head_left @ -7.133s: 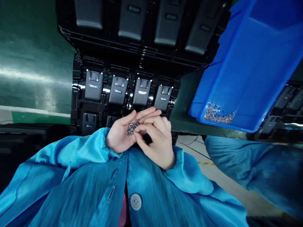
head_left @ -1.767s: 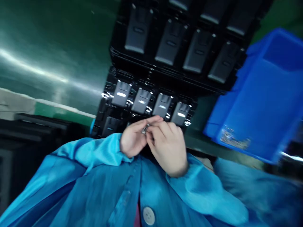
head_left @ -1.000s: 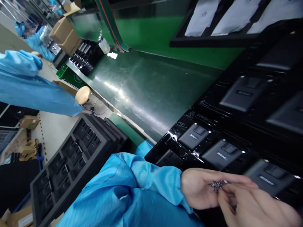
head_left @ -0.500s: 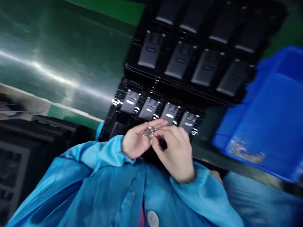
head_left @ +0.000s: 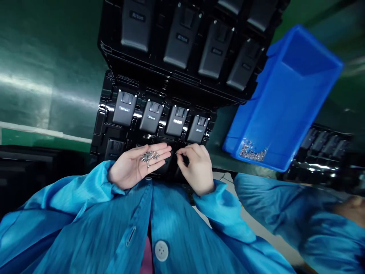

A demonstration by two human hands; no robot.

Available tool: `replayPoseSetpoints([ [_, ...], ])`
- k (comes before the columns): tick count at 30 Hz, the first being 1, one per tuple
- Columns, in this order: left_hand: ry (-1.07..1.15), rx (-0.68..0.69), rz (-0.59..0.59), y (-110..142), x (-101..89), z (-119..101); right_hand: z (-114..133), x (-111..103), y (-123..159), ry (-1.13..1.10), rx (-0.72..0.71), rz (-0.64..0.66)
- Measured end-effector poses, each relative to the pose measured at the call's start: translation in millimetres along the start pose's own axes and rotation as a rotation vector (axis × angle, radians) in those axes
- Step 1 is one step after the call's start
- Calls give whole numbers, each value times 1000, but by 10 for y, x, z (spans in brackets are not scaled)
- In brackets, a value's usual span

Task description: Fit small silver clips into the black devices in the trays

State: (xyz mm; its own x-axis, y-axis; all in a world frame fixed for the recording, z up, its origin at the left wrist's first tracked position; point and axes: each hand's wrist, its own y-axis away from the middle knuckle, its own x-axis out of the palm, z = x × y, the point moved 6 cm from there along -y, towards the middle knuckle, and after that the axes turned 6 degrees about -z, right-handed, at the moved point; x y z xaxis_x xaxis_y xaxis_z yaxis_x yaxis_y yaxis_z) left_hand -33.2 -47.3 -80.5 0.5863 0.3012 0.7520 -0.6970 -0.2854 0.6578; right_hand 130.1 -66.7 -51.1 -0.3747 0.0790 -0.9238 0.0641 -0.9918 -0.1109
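Observation:
My left hand (head_left: 129, 165) is palm up with its fingers stretched out flat. A small heap of shiny metal screws (head_left: 149, 156) lies across its palm and fingers. To its right, my right hand (head_left: 196, 167) is closed in a pinch, apart from the left hand. What its fingertips hold, if anything, is too small to make out. Beneath and beyond both hands is a black plastic tray (head_left: 98, 125) with dark grey cases marked "Riton", such as the case (head_left: 151, 118) just above my left fingers. My hands partly hide the tray's lower row.
Behind, another black tray (head_left: 171, 74) holds larger-looking Riton cases (head_left: 182, 42). A blue bin (head_left: 279, 102) at the right has a pile of small metal screws (head_left: 252, 152) in its near end. Another person's blue sleeve (head_left: 273, 198) is at the lower right, near more dark cases (head_left: 325, 140).
My right hand has drawn away from the screws in my left palm, and a gap now separates the hands. The view has shifted right, showing more of the bin and the other person's sleeves.

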Motion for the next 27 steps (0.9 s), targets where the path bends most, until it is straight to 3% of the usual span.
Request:
replayPoseSetpoints([
  [5,-55,-72,-44,-27,-92,136,51,32,-38,95,-31,-18],
  [12,-86,-69,-168,-46,-180,193,125,57,-58,186,-80,-27],
  [21,-86,-63,-146,-56,-181,195,124,99,-13,147,-114,-132],
  [27,-89,-51,-150,-49,-180,196,116,142,-21,135,-82,-91],
])
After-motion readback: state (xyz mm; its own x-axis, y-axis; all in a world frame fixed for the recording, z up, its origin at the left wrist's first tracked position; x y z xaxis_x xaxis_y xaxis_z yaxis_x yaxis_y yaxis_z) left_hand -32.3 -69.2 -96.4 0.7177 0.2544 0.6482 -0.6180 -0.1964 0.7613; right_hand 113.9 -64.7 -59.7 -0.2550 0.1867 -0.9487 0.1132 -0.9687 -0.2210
